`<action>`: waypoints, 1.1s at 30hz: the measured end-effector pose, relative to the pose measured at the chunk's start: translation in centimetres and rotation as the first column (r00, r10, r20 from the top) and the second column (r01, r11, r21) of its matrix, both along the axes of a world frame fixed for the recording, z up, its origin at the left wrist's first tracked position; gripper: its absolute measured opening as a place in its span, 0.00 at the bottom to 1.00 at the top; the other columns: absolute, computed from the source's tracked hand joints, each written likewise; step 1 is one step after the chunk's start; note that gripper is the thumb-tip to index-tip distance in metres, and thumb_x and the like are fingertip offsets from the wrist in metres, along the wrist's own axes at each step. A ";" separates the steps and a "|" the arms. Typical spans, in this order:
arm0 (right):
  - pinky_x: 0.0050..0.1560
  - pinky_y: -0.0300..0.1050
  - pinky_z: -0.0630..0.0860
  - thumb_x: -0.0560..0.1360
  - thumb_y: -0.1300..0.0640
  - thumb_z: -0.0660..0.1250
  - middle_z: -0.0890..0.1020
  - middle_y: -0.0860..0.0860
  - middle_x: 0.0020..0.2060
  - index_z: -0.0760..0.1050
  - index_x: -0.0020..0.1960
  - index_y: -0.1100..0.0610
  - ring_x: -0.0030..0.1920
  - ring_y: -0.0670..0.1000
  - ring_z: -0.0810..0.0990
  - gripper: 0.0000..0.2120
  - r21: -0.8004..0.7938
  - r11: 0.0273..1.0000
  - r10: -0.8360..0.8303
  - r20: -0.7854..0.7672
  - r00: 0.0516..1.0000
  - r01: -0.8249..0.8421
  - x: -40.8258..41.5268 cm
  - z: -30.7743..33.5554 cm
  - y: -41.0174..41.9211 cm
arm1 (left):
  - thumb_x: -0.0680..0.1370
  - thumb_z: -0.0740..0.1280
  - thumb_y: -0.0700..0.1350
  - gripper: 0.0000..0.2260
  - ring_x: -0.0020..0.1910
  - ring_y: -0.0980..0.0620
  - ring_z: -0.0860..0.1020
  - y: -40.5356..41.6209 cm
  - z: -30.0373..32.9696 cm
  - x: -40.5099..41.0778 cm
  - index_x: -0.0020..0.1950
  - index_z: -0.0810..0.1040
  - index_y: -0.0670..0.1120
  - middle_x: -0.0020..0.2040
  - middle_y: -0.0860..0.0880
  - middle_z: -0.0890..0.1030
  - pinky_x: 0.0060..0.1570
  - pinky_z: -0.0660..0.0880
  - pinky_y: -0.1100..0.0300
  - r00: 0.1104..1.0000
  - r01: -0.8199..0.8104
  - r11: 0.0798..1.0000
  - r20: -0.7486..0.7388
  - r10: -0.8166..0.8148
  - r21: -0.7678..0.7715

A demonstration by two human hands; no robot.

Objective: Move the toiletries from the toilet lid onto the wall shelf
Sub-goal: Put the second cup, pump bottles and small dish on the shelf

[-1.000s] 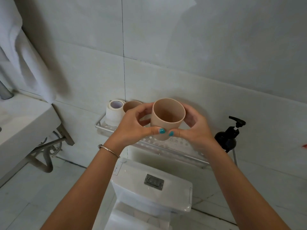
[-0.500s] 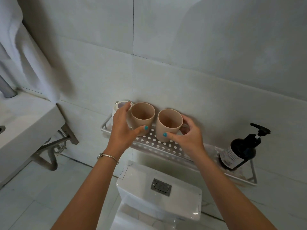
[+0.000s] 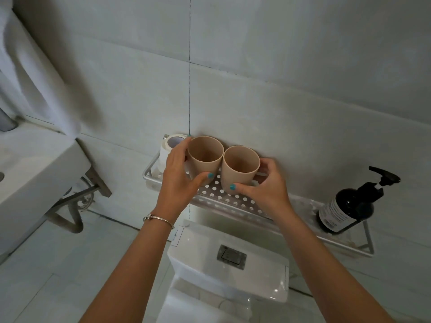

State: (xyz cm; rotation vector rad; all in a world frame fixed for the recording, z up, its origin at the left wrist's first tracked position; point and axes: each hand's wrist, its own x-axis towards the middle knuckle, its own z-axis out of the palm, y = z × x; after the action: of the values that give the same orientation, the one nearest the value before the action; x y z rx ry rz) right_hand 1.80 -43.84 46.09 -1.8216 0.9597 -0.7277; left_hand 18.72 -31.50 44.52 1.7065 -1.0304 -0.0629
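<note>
Two beige cups stand upright and side by side on the perforated metal wall shelf [image 3: 235, 201], their rims touching or nearly so. The left cup [image 3: 204, 155] is wrapped by the left hand [image 3: 179, 176], thumb in front and fingers [image 3: 186, 142] curled behind it. The right cup [image 3: 240, 166] is gripped the same way by the right hand [image 3: 263, 185]. Just left of the left cup, at the shelf's end, stands a toilet paper roll [image 3: 169, 148]. At the shelf's far right end stands a dark pump bottle [image 3: 347, 206]. Below the shelf sits the white toilet tank [image 3: 228, 259].
</note>
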 end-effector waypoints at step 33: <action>0.53 0.41 0.77 0.65 0.55 0.79 0.77 0.48 0.56 0.73 0.57 0.49 0.54 0.43 0.78 0.24 0.030 0.996 0.084 -0.159 0.984 -0.080 -13.5 -9.5 20.2 | 0.72 0.73 0.49 0.25 0.51 0.56 0.78 18.7 -10.2 -11.5 0.66 0.68 0.54 0.55 0.57 0.77 0.49 0.76 0.65 0.910 0.191 0.976 -0.391 -0.137 0.104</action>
State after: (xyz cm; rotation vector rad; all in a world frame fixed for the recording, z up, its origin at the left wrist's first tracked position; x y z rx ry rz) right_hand -11.67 -23.67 36.58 -1.9098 0.9857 -0.5233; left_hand 7.22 -12.80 34.34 1.6419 -0.8863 -0.5690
